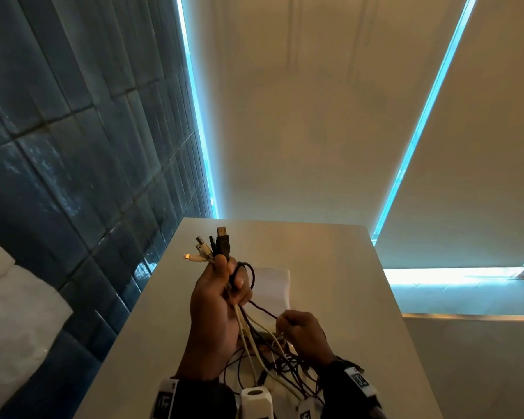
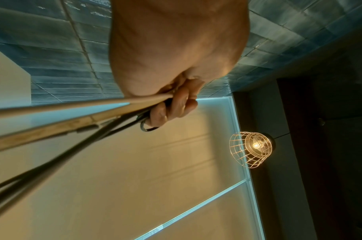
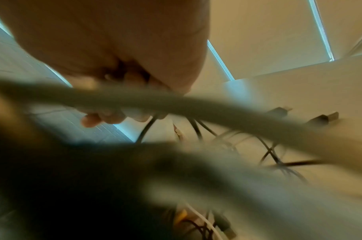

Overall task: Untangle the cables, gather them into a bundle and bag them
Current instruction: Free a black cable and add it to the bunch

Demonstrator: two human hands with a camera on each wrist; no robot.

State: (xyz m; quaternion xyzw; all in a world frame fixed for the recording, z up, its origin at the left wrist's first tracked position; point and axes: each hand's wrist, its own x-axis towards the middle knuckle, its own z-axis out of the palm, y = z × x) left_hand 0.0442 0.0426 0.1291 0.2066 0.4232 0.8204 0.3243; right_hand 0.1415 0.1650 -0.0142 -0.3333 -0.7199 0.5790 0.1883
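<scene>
My left hand (image 1: 221,293) is raised above the white table (image 1: 345,282) and grips a bunch of black and white cables (image 1: 245,325). Their plug ends (image 1: 215,246) fan out above the fist. In the left wrist view the fingers (image 2: 176,105) curl round the cables (image 2: 73,123), which run off to the lower left. My right hand (image 1: 300,331), lower and to the right, pinches a thin dark cable (image 1: 263,309) that leads up to the left fist. In the right wrist view blurred cables (image 3: 196,104) cross in front of the hand (image 3: 114,113). A tangle of cables (image 1: 285,367) lies on the table below both hands.
A flat white bag or sheet (image 1: 273,285) lies on the table behind the hands. Dark tiled wall (image 1: 73,146) stands to the left, pale blinds (image 1: 300,116) ahead. A wire-cage lamp (image 2: 251,149) hangs overhead. Two loose plugs (image 3: 321,119) rest on the table.
</scene>
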